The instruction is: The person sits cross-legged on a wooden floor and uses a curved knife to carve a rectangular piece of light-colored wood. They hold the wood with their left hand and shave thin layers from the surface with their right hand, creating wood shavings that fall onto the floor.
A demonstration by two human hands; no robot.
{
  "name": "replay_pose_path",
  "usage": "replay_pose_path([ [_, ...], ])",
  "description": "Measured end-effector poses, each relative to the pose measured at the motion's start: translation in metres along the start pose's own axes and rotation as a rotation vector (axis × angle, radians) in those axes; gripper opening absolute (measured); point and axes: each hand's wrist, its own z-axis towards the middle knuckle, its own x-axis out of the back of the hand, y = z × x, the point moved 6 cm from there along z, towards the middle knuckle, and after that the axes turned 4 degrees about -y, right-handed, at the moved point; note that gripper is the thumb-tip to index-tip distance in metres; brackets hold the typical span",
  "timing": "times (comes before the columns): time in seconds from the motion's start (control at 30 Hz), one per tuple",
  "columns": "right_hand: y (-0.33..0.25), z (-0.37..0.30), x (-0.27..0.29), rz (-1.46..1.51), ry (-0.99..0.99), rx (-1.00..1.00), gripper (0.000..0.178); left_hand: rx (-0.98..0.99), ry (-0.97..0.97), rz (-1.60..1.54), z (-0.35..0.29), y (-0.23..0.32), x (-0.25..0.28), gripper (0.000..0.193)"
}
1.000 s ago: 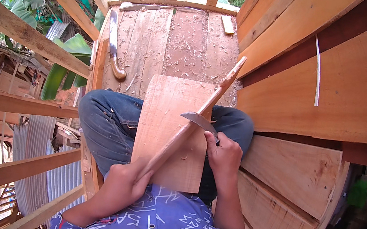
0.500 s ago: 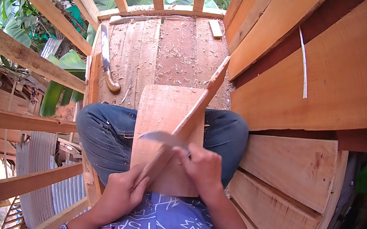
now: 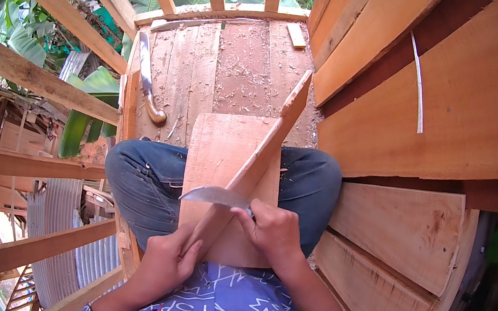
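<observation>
My left hand (image 3: 171, 257) is closed round the near end of a narrow wooden board (image 3: 259, 159), which slants up and away to the right. In my right hand (image 3: 272, 231) is a knife (image 3: 216, 196) with a curved blade. The blade lies across the narrow board, its tip pointing left, a little ahead of my left hand. My fingers hide the knife's handle. Beneath the narrow board, a wide flat wooden board (image 3: 215, 143) rests across my lap between my knees.
A machete (image 3: 145, 79) with a brown handle lies at the left of the plank floor (image 3: 237, 68), among scattered shavings. A small wood block (image 3: 295, 35) sits at the far right. Wooden railings (image 3: 44, 78) stand on the left; plank walls (image 3: 449, 103) rise on the right.
The knife and my right hand have moved slightly nearer along the narrow board. My left hand keeps its hold on the board.
</observation>
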Motion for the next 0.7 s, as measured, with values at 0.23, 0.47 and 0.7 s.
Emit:
replay_pose_path([
  [0.23, -0.014, -0.005, 0.004, 0.044, -0.088, 0.034, 0.052, 0.058, -0.034, 0.044, 0.000, -0.001, -0.003, 0.029],
  [0.47, 0.015, 0.013, 0.002, 0.016, -0.011, -0.029, 0.053, 0.086, -0.077, 0.060, 0.005, 0.000, -0.005, 0.031],
  [0.7, 0.022, 0.022, 0.006, 0.047, -0.029, -0.085, 0.049, -0.026, 0.003, 0.055, 0.004, 0.004, -0.003, 0.032],
])
